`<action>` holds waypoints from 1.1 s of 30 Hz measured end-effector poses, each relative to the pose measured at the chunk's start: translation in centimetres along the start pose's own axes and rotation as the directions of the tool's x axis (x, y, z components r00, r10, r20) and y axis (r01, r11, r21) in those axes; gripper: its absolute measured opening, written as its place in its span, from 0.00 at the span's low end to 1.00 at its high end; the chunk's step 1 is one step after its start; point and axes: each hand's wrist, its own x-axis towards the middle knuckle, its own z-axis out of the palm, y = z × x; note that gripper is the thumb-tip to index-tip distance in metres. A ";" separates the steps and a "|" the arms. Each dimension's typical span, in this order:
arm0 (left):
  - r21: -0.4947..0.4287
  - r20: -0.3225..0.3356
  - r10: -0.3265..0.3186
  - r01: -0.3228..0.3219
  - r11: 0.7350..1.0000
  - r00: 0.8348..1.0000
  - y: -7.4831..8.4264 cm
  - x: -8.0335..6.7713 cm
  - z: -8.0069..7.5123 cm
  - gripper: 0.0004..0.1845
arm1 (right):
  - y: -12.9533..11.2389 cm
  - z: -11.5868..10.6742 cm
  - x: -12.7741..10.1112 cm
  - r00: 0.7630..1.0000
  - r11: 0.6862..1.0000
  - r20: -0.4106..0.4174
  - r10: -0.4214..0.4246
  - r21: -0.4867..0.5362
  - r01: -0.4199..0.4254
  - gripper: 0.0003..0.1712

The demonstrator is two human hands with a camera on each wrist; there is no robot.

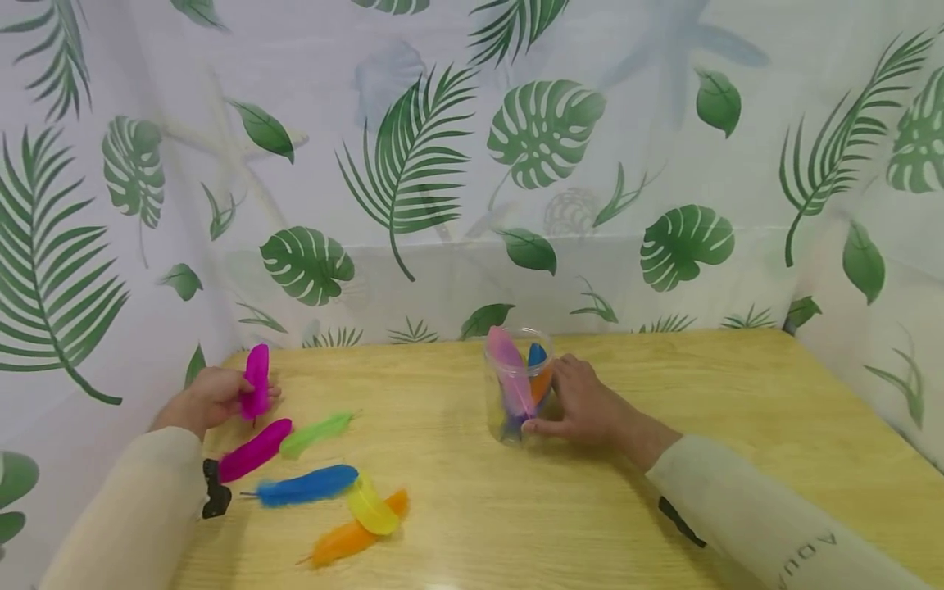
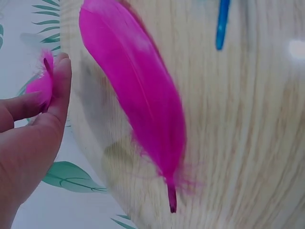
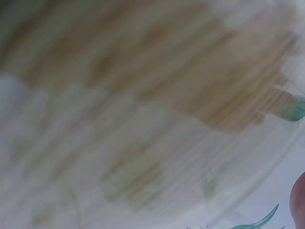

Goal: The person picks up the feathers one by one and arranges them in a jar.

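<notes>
Five feathers lie on the table [image 1: 457,508], all toward its left edge. Nearest to this edge is a magenta feather [image 1: 256,450], and its tip is just beside a light green feather [image 1: 317,435]. Closer to the near edge, a blue feather [image 1: 306,486] lies with its tip touching a yellow feather [image 1: 371,506], which rests across an orange feather [image 1: 347,542].

At the far left corner of the table, the left hand [image 1: 220,397] pinches one more magenta feather [image 1: 256,383] between thumb and fingers, and holds it upright above the wood.

The right hand [image 1: 590,403] grips a clear plastic cup [image 1: 492,403] from its right side, with the thumb at the front. This cup stands upright near the middle of the far edge. Inside it are leaning a pink feather [image 1: 509,366], a blue one and an orange one; something dark purple is at the bottom.

Behind the far edge hangs a white cloth [image 1: 310,192] with green leaves.
</notes>
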 end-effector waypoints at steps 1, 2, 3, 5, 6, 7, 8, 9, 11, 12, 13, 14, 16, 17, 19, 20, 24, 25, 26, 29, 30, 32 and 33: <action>-0.007 0.018 -0.004 0.004 1.000 1.000 0.0 0.2 0.2 0.28 | 0.0 -0.1 -0.1 1.000 1.000 0.002 0.004 -0.001 -0.004 0.42; -0.007 0.029 -0.007 0.007 1.000 1.000 0.0 0.3 0.3 0.28 | 0.0 -0.1 -0.2 1.000 1.000 0.000 0.005 0.000 -0.005 0.42; -0.007 0.039 -0.005 0.005 1.000 0.999 0.0 0.5 0.5 0.28 | 0.0 -0.1 -0.2 1.000 1.000 -0.005 0.005 0.004 -0.005 0.42; -0.002 0.056 0.003 -0.002 1.000 0.998 0.0 0.6 0.8 0.29 | -0.1 -0.1 -0.3 1.000 1.000 -0.014 -0.002 0.005 0.002 0.40; 0.001 0.050 0.002 -0.002 1.000 0.999 0.1 0.7 1.0 0.29 | -0.1 -0.2 -0.3 1.000 1.000 -0.021 -0.009 0.005 0.009 0.39; 0.005 0.049 0.004 -0.005 1.000 0.999 0.1 0.8 1.1 0.29 | -0.1 -0.1 -0.3 0.999 1.000 -0.029 -0.018 0.004 0.019 0.39; 0.012 0.052 0.007 -0.008 1.000 0.999 0.1 0.9 1.2 0.29 | -0.1 -0.1 -0.2 0.999 1.000 -0.033 -0.023 0.004 0.023 0.40; 0.019 0.047 0.010 -0.011 1.000 0.999 0.2 1.0 1.3 0.29 | 0.0 0.0 -0.2 0.999 1.000 -0.035 -0.025 -0.001 0.025 0.40; 0.026 0.048 0.016 -0.017 1.000 0.999 0.2 1.2 1.5 0.29 | 0.1 0.1 -0.1 0.999 1.000 -0.034 -0.025 0.002 0.025 0.42; 0.026 0.052 0.020 -0.022 0.999 0.998 0.2 1.2 1.6 0.29 | 0.1 0.1 0.0 0.999 1.000 -0.034 -0.024 0.003 0.024 0.43; 0.019 0.064 0.027 -0.028 0.999 0.998 0.3 1.3 1.7 0.28 | 0.1 0.2 0.0 0.999 1.000 -0.033 -0.022 0.003 0.022 0.43; 0.016 0.083 0.029 -0.030 0.999 0.996 0.3 1.3 1.8 0.28 | 0.1 0.2 0.0 0.999 1.000 -0.032 -0.020 0.002 0.020 0.43; -0.016 0.108 0.028 -0.026 1.000 0.994 0.3 1.3 2.1 0.28 | 0.1 0.2 -0.1 1.000 1.000 -0.025 -0.014 0.005 0.014 0.42; -0.036 0.121 0.023 -0.019 0.999 0.992 0.3 1.3 2.2 0.28 | 0.1 0.3 -0.1 1.000 1.000 -0.021 -0.011 0.002 0.011 0.42; -0.066 0.138 0.016 -0.007 0.998 0.990 0.3 1.2 2.6 0.28 | 0.1 0.3 -0.2 1.000 1.000 -0.016 -0.006 -0.001 0.006 0.43; -0.076 0.142 0.010 0.001 0.997 0.990 0.3 1.1 2.7 0.28 | 0.1 0.3 -0.2 1.000 1.000 -0.018 -0.009 0.000 0.009 0.43; -0.088 0.136 0.008 0.004 0.996 0.991 0.5 0.9 3.2 0.26 | 0.2 0.5 -0.2 0.999 1.000 -0.027 -0.025 0.005 0.025 0.40; -0.085 0.137 0.011 0.000 0.996 0.991 0.6 0.8 3.3 0.26 | 0.2 0.5 -0.1 0.999 0.999 -0.032 -0.034 0.005 0.035 0.39; -0.089 0.136 0.012 0.000 0.996 0.991 0.7 0.8 3.3 0.25 | 0.3 0.6 -0.1 0.998 0.999 -0.039 -0.042 0.001 0.042 0.38; -0.092 0.172 0.016 0.000 0.996 0.985 1.1 0.8 3.7 0.25 | 0.3 0.5 -0.1 0.998 0.999 -0.052 -0.046 -0.003 0.046 0.39; -0.089 0.183 0.012 0.004 0.996 0.983 1.2 0.8 3.8 0.26 | 0.3 0.5 -0.1 0.998 0.999 -0.053 -0.043 -0.006 0.043 0.40; -0.089 0.198 0.001 0.017 0.996 0.980 1.3 0.9 4.1 0.29 | 0.3 0.4 -0.1 0.998 0.999 -0.052 -0.037 -0.005 0.037 0.40; -0.086 0.206 -0.006 0.024 0.996 0.979 1.3 0.9 4.2 0.30 | 0.3 0.4 -0.1 0.998 1.000 -0.047 -0.031 0.000 0.031 0.41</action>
